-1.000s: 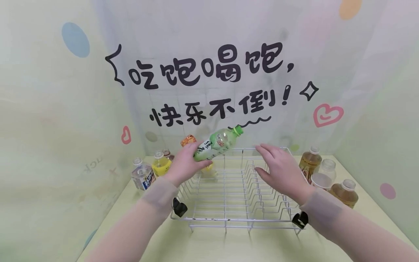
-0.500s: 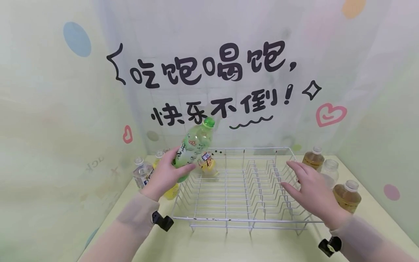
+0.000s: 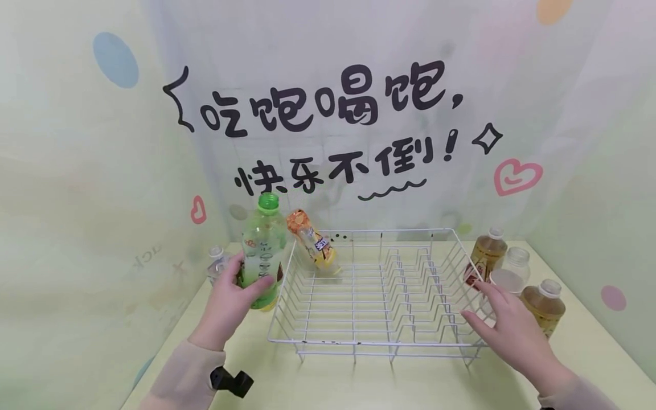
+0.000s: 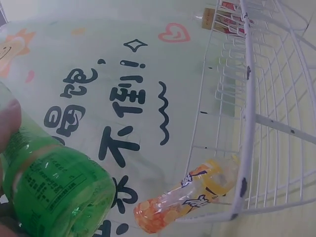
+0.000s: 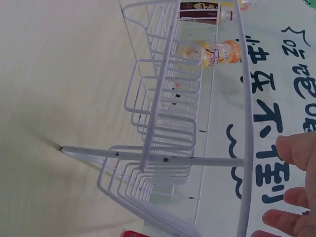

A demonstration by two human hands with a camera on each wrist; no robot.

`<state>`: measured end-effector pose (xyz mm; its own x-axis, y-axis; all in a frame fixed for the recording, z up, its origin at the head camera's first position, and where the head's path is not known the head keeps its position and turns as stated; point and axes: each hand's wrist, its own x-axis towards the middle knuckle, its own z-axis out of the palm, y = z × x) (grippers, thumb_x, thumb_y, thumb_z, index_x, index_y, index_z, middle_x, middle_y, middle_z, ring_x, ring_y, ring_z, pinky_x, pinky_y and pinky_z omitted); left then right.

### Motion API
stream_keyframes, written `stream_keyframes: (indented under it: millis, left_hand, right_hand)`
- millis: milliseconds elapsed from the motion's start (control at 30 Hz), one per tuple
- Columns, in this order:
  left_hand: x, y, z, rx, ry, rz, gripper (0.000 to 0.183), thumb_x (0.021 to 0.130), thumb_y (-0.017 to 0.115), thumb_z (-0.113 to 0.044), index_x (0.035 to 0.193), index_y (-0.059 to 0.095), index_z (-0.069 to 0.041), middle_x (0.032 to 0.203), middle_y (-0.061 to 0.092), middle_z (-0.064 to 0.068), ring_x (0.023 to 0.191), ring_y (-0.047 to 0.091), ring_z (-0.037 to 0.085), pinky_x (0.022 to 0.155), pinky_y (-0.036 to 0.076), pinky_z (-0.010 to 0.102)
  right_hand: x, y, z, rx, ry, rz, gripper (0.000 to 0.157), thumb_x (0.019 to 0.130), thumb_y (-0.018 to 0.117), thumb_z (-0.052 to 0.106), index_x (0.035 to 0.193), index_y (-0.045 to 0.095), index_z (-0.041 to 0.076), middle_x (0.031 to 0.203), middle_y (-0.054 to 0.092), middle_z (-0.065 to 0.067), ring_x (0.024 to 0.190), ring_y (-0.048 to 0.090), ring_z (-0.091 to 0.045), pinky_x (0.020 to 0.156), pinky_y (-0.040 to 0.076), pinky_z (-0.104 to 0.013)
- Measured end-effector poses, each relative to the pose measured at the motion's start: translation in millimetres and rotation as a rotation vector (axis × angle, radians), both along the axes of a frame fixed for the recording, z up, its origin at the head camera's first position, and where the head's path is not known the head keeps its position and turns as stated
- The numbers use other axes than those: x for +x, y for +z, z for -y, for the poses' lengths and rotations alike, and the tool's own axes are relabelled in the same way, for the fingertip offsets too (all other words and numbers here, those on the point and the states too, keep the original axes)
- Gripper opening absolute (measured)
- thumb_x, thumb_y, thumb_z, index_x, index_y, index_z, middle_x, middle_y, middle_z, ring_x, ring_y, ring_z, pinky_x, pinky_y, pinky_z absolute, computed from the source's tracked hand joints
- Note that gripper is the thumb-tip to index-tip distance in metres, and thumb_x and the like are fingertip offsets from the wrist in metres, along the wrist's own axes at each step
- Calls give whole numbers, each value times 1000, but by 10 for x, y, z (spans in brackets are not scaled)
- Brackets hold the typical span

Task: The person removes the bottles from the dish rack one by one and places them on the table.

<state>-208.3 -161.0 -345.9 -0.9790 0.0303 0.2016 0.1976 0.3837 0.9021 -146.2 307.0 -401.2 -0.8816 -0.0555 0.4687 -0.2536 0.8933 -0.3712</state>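
Note:
My left hand (image 3: 225,304) grips a green plastic bottle (image 3: 265,245) with a green neck, upright beside the left side of the white wire dish rack (image 3: 333,343). In the left wrist view the bottle's green base (image 4: 64,192) shows large at the lower left, with a fingertip (image 4: 9,116) on its side. A bottle with an orange label (image 3: 318,245) leans inside the rack's back left corner. My right hand (image 3: 520,333) is at the rack's right side, fingers spread and holding nothing. Its fingers (image 5: 289,217) show beside the rack's rim in the right wrist view.
At the right of the rack stand a brown-labelled bottle (image 3: 487,253), a clear jar-like bottle (image 3: 512,270) and a bottle of amber colour (image 3: 545,304). A clear bottle (image 3: 217,263) stands at the left, partly hidden. A printed curtain wall (image 3: 328,45) closes the back.
My left hand has carried the green bottle left and down from over the rack, turning it from tilted to upright. My right hand has moved right, away from the rack's middle.

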Motion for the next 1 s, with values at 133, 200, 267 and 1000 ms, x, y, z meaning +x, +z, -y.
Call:
stream_keyframes:
  millis: [133, 200, 267, 1000]
  left_hand:
    - [88, -93, 112, 75, 13, -37, 64, 88, 71, -34, 141, 37, -20, 129, 52, 11, 111, 55, 24, 83, 52, 33]
    - [123, -149, 170, 114, 22, -51, 64, 90, 69, -31, 143, 35, -20, 131, 51, 10, 111, 55, 19, 83, 52, 29]
    - [157, -209, 224, 148, 42, -51, 63, 91, 67, -28, 143, 34, -17, 132, 50, 10, 110, 56, 15, 82, 52, 26]
    - [166, -830, 632, 169, 245, 97, 75, 93, 63, -35, 150, 21, -10, 141, 38, 14, 117, 45, 18, 81, 43, 9]
  right_hand:
    - [53, -63, -74, -15, 0, 82, 65, 90, 66, 40, 135, 45, -2, 136, 44, -31, 121, 41, -51, 89, 36, -69]
    - [68, -95, -103, -20, 8, 117, 67, 90, 65, 41, 137, 44, -2, 139, 41, -32, 123, 38, -52, 89, 35, -71]
    - [76, -127, -126, -18, 21, 140, 69, 90, 65, 41, 139, 42, -3, 141, 38, -32, 124, 36, -54, 89, 33, -73]
    - [100, -364, -265, 30, 99, 162, 59, 95, 59, 36, 144, 42, 6, 149, 32, -24, 130, 31, -51, 92, 31, -71]
